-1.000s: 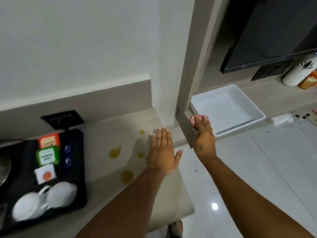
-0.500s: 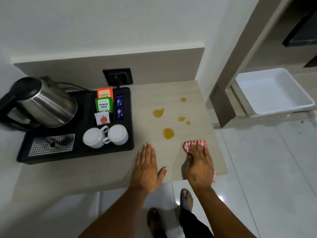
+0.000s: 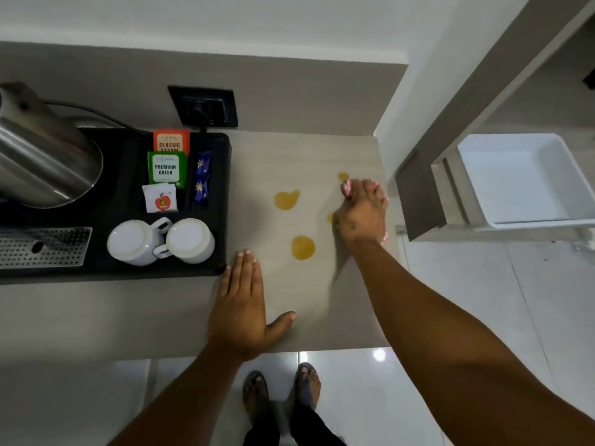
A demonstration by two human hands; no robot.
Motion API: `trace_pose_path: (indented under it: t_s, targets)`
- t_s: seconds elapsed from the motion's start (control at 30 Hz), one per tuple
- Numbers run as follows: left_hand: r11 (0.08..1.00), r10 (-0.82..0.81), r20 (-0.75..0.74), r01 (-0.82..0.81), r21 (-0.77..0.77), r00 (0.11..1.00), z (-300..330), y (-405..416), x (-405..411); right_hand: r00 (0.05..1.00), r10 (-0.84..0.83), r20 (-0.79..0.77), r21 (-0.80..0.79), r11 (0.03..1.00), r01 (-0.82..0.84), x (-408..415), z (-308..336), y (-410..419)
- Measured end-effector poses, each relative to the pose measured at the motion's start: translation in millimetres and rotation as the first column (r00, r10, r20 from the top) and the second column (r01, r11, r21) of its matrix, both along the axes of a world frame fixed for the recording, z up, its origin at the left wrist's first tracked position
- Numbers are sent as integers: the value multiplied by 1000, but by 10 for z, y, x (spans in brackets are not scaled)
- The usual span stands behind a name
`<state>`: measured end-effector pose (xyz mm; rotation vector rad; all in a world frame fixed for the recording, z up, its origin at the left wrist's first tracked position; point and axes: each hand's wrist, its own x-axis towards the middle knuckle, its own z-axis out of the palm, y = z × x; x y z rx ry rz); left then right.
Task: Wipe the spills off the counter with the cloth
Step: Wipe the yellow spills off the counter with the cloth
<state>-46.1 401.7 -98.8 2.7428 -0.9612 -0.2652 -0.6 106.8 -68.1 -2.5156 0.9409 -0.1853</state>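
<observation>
Right hand (image 3: pixel 362 217) presses red-white cloth (image 3: pixel 347 187) flat near counter (image 3: pixel 283 156) right edge, touching small yellow spills (image 3: pixel 286 199); left hand (image 3: pixel 240 312) flat, fingers together, at front edge beside black tray (image 3: pixel 128 272)

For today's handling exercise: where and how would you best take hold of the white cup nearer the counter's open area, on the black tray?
Grip the right-hand cup around its round body, coming from above or from its right side. Its handle points left, toward the other cup and close against it, so little room shows there. The right side faces the tray edge, with the left hand resting flat nearby.
</observation>
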Motion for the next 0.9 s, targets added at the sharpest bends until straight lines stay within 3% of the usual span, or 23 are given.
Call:
trace_pose_path:
  t_s: [0.17,0.33,0.43,0.6,0.73,0.9]
  targets:
    - [1000,7,-21,-6,6,1000,111,-14,-22,980,198,-23,-37,979,-199,-160,-115,-54]
    - [999,4,-12,-3,44,1000,85,-16,-5,990,137,-28,-101,985,-139,283,-80,-524]
    - [1000,5,-7,-4,22,1000,100,-36,-1,992,126,-19,-27,992,-126,764,-10,-507]
    - [999,5,-10,-5,35,1000,152,-33,-14,874,482,-56,-62,872,-485,512,-31,-96]
    - [1000,6,-5,-6,12,1000,117,-37,17,913,405,-52,-47,912,-408,283,10,-576]
    - [1000,23,-62,-23,0,998,158,-46,3,889,458,-27,-56,887,-458,976,42,-358]
